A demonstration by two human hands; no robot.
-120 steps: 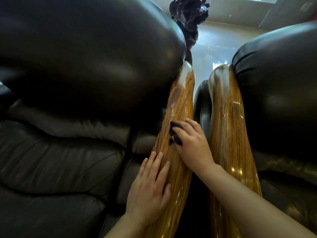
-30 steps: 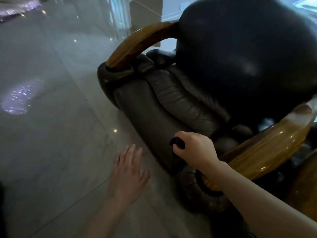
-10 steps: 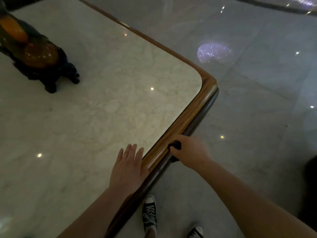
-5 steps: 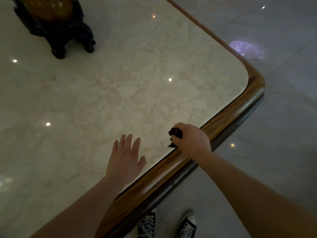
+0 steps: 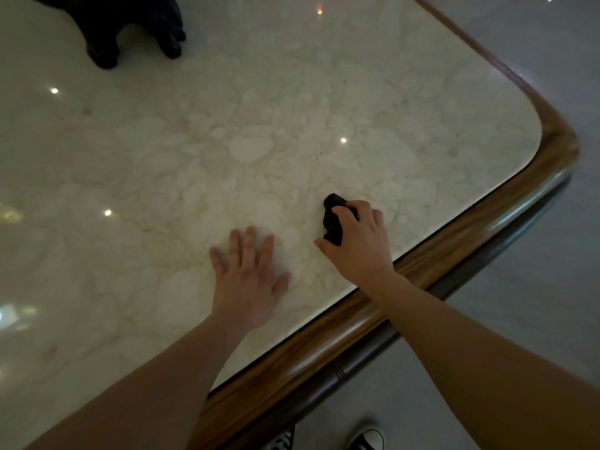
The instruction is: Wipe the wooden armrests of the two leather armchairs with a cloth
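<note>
The right hand [image 5: 358,245] is closed around the bunched dark cloth [image 5: 333,219] on the marble tabletop [image 5: 259,131] just inside its wooden near edge, the left hand [image 5: 248,280] lies flat and empty beside it, and no armchairs show.

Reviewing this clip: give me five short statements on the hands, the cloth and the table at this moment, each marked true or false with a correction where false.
1. The right hand is closed around a dark cloth. True.
2. The left hand also holds a cloth. False: it lies flat and open on the marble, holding nothing.
3. Both hands are over the marble table, which has a wooden rim. True.
4. An armchair armrest is in view under the cloth. False: no armchair shows; the cloth is on the marble top.
5. The dark carved stand sits right beside the hands. False: it stands at the far top-left, well apart from them.
</note>
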